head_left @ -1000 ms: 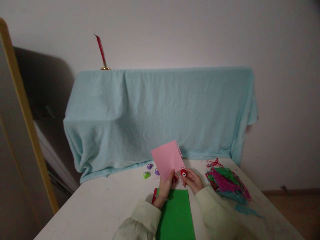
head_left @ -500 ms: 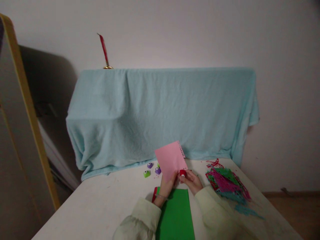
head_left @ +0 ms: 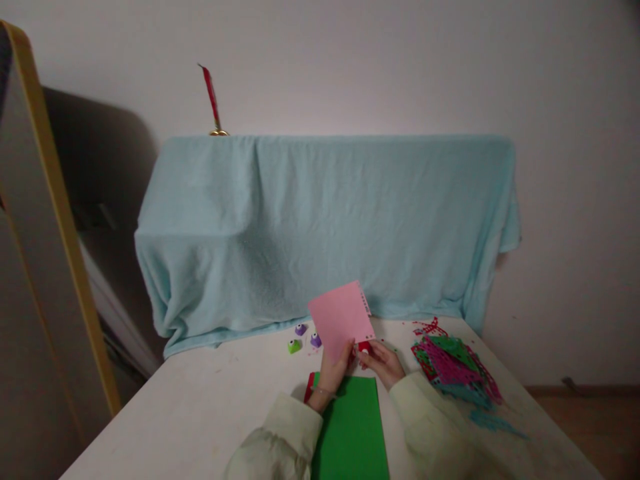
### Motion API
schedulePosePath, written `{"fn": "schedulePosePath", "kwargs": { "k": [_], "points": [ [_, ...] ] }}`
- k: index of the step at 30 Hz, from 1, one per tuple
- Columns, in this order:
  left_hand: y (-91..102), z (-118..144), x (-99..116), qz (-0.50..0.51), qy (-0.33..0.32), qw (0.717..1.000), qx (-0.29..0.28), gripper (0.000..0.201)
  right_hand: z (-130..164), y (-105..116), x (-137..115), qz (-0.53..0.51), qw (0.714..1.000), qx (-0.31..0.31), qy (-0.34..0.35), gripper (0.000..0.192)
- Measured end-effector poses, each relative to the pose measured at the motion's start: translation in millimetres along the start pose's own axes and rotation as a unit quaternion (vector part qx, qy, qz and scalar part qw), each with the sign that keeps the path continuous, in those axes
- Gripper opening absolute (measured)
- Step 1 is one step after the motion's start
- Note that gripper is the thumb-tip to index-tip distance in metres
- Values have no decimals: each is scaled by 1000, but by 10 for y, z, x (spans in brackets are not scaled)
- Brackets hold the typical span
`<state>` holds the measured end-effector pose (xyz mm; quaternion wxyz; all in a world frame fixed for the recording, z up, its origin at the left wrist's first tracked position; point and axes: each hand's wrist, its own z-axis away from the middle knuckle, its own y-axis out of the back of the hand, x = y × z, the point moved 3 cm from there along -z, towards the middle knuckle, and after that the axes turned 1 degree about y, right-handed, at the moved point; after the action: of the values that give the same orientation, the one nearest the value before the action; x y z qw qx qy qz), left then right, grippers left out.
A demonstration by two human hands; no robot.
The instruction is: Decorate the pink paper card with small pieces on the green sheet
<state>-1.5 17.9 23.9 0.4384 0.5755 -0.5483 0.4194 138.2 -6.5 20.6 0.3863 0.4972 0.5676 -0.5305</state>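
My left hand (head_left: 331, 375) pinches the lower edge of a pink paper square (head_left: 340, 318) and holds it upright above the table. Small punched holes run along the paper's right edge. My right hand (head_left: 381, 361) grips a small red punch (head_left: 364, 347) pressed against the paper's lower right corner. Below both hands a green sheet (head_left: 351, 430) lies flat on the white table (head_left: 200, 413), with a red sheet (head_left: 309, 388) peeking out under its left side.
Two purple punches (head_left: 301, 329) (head_left: 315, 341) and a green punch (head_left: 294, 346) sit left of the paper. A pile of cut coloured papers (head_left: 453, 363) lies at the right. A light-blue blanket (head_left: 325, 220) covers furniture behind the table. A wood-framed panel (head_left: 55, 220) stands at the left.
The red punch has slid left onto the pink paper's lower right corner, and my right hand has closed in on my left. The view has shifted slightly.
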Motion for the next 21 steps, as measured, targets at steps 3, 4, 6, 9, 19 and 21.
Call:
{"fn": "schedulePosePath", "kwargs": {
  "k": [3, 4, 6, 9, 19, 21],
  "points": [
    [-11, 16, 5, 3, -30, 1000, -8, 42, -6, 3, 11, 6, 1000, -2, 0, 35],
    [-14, 19, 1, 2, -34, 999, -12, 43, -7, 3, 15, 6, 1000, -2, -2, 36],
    [-18, 20, -13, 1, -36, 999, -19, 44, -9, 1, 23, 7, 1000, -3, -4, 37],
    [-14, 16, -34, -7, -38, 999, -15, 43, -13, 2, 25, 13, 1000, -5, 1, 36],
    [1, 20, -9, -2, -39, 999, -15, 38, -35, 63, 13, 2, 1000, 7, 8, 38],
    [-5, 24, -21, 5, -24, 1000, -15, 38, -38, 61, 26, -4, 1000, 1, 0, 38]
  ]
}}
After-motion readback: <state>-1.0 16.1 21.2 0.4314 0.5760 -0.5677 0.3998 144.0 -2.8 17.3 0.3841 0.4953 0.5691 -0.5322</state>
